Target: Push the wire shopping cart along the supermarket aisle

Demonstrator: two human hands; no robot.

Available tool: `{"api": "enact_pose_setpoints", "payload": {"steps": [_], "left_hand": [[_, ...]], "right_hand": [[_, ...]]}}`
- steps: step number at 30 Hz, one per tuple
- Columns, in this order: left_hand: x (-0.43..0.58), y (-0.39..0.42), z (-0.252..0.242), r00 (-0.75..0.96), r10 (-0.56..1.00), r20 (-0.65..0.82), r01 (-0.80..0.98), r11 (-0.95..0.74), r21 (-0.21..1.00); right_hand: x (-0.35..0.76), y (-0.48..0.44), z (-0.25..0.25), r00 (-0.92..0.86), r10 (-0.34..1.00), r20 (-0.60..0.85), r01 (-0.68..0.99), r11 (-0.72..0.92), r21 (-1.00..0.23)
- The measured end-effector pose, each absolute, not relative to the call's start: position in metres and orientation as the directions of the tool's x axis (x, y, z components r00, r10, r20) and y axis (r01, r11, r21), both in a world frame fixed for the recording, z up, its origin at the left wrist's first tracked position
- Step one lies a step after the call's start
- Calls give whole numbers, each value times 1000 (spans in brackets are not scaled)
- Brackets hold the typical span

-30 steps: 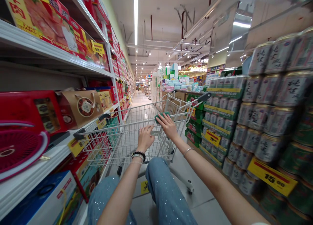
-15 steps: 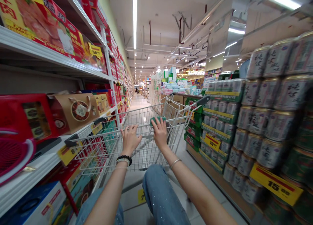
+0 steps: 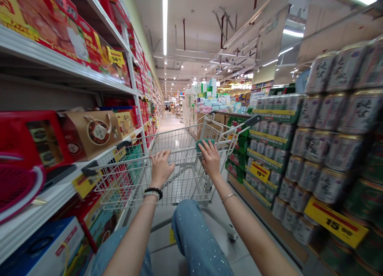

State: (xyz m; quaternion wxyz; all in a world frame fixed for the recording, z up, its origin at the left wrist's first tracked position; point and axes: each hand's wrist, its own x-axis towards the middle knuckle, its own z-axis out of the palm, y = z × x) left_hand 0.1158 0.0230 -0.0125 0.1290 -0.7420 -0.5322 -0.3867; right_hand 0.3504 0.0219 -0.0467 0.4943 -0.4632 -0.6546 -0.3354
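A wire shopping cart (image 3: pixel 119 180) stands sideways in front of me. Its top rail runs under both of my hands. My left hand (image 3: pixel 161 167), with dark and pale bead bracelets at the wrist, is curled over the rail near the middle of the cart. Under the fingers of my right hand (image 3: pixel 210 158) is a green cloth or sponge (image 3: pixel 205 145), pressed against the same rail farther right. A thin bangle circles my right wrist.
Shelves (image 3: pixel 66 74) of red gift boxes run along the left. Stacked cans (image 3: pixel 317 148) with yellow price tags line the right. An aisle (image 3: pixel 170 126) stretches ahead beyond the cart. My knees are below the cart.
My right hand has slid to the right along the rail with the green cloth or sponge. My left hand has stayed nearly in place on the rail.
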Motion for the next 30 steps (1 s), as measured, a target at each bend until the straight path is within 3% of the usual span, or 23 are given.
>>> {"api": "enact_pose_setpoints", "payload": {"steps": [7, 13, 18, 22, 26, 30], "left_hand": [[134, 9, -12, 137, 721, 679, 887, -395, 241], [148, -9, -14, 125, 718, 685, 879, -400, 258], [132, -8, -20, 128, 690, 712, 892, -394, 222], [86, 4, -28, 31, 680, 733, 927, -294, 234], [44, 13, -39, 52, 643, 764, 941, -287, 178], [37, 21, -45, 37, 624, 781, 921, -325, 216]], "right_hand": [[331, 19, -22, 159, 336, 928, 910, 316, -270], [269, 10, -2, -90, 506, 858, 914, 384, -131], [286, -2, 18, -205, 625, 753, 921, 385, -69], [340, -7, 26, -142, 641, 754, 938, 330, -103], [385, -7, 23, -34, 579, 814, 941, 293, -169], [392, -3, 16, 84, 511, 856, 932, 264, -249]]}}
